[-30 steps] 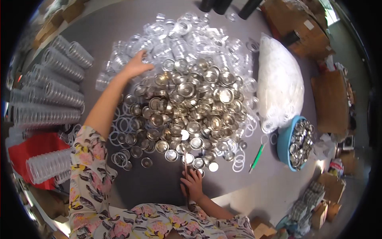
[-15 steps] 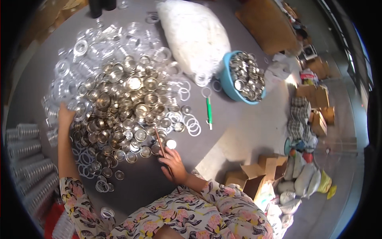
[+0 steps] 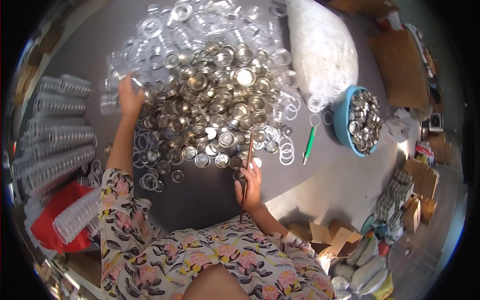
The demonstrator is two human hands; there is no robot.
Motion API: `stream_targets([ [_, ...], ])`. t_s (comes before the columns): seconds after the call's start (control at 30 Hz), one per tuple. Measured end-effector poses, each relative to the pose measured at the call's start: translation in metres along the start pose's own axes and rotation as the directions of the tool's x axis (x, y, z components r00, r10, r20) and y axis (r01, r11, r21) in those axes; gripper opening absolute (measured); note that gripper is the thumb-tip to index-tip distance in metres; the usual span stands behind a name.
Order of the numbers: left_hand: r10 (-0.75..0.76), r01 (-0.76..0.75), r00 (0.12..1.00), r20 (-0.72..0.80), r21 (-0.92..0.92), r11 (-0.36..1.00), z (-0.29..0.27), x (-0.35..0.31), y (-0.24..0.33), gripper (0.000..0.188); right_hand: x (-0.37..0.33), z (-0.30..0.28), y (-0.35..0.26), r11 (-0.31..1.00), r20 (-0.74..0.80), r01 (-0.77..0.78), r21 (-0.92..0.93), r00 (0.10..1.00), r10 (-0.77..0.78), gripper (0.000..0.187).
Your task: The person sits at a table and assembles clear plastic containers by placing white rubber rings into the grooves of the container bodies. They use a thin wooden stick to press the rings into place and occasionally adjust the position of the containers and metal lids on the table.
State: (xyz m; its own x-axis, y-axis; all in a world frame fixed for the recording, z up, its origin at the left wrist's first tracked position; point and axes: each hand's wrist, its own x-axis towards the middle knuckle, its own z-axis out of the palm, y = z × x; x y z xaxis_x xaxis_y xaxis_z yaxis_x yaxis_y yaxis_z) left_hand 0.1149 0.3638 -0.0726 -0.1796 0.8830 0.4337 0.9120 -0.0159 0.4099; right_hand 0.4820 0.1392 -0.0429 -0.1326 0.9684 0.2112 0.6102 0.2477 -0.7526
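Observation:
My left hand [image 3: 131,97] reaches to the left edge of a big heap, thumb and fingers apart, among clear plastic ring-shaped pieces [image 3: 150,27]. What its fingertips touch is blurred. Beside it lies the pile of round silver metal lids [image 3: 197,81], heaped on the grey table. My right hand [image 3: 251,185] is closed around a thin brown stick [image 3: 251,142] at the near edge of the pile. The stick's upper end points into the lids and its lower end toward my lap. Some lids [image 3: 236,162] lie right by these fingers, partly hidden.
At left stand stacked clear plastic pieces [image 3: 60,106] and a red item [image 3: 55,220]. Beyond the heap lies a full white plastic bag [image 3: 322,45]. A blue basin [image 3: 342,112] of lids and a green-handled tool [image 3: 310,142] sit at right. Cardboard boxes [image 3: 332,237] and sacks [image 3: 369,250] are on the floor.
The view has swung left, so the table and heap sit farther right and higher. My left hand stays at the heap's left edge; my right hand still holds the stick, now more upright.

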Motion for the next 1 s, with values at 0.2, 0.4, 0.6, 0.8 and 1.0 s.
stream_targets([
  [0.2, 0.233, -0.229, 0.972, -0.01, 0.157, 0.961, -0.026, -0.022, 0.025, 0.054, 0.013, 0.015, -0.02, 0.999, 0.049, 0.041, 0.023, 0.998, -0.042, 0.039],
  [0.4, -0.652, 0.408, 0.691, -0.312, -0.576, 0.708, -0.008, -0.048, 0.01, 0.045, 0.02, 0.033, -0.025, 0.996, 0.073, 0.052, 0.073, 0.996, -0.058, 0.04],
  [0.6, -0.041, 0.138, 0.972, 0.231, -0.422, 0.896, -0.069, -0.163, 0.098, 0.048, 0.021, 0.039, -0.03, 0.98, 0.018, 0.062, 0.187, 0.998, -0.067, 0.034],
  [0.8, 0.394, -0.134, 0.709, 0.585, -0.437, 0.889, -0.07, -0.268, 0.14, 0.055, 0.011, 0.032, -0.007, 0.996, 0.084, 0.079, 0.049, 0.993, -0.083, 0.037],
  [1.0, 0.191, 0.053, 0.716, 0.672, -0.325, 0.944, -0.082, -0.24, 0.135, 0.07, 0.016, 0.052, -0.013, 0.974, 0.199, 0.182, 0.136, 0.958, -0.206, 0.04],
])
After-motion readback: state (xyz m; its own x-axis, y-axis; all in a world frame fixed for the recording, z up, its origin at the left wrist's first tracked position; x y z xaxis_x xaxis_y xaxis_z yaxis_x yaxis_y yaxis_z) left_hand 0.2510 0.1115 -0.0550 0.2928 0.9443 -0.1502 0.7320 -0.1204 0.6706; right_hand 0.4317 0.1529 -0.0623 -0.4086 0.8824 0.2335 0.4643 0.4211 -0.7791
